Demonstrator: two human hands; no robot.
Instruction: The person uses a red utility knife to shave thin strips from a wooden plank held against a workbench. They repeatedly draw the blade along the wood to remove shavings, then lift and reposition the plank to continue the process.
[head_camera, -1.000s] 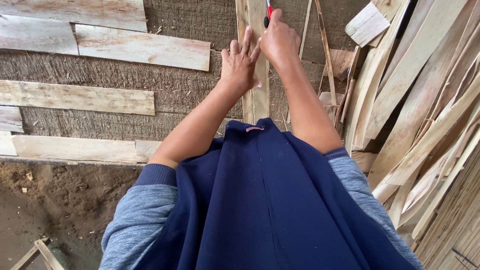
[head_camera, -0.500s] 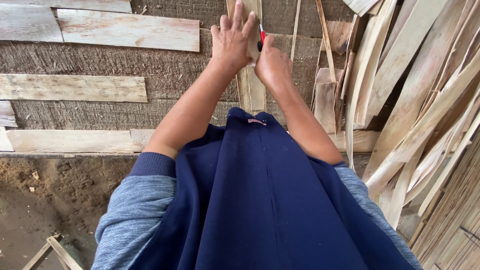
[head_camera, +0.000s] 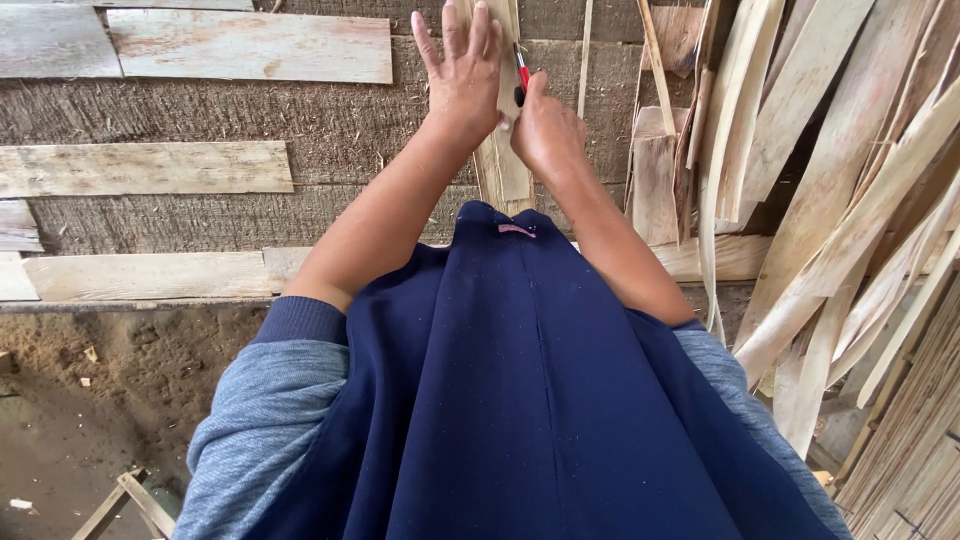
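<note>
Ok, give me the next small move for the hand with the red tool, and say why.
Probably draw the red-handled tool a little further along the upright wooden strip. The right hand holds it against the strip's edge, while the left hand lies flat with fingers spread, pinning the strip to the wall.

We find the left hand flat on the upright plank, with the right hand just beside it on the right. Leaning strips stand further right; horizontal boards lie left.

Rough woodworking shed: stacked wood strips, dirt floor
</note>
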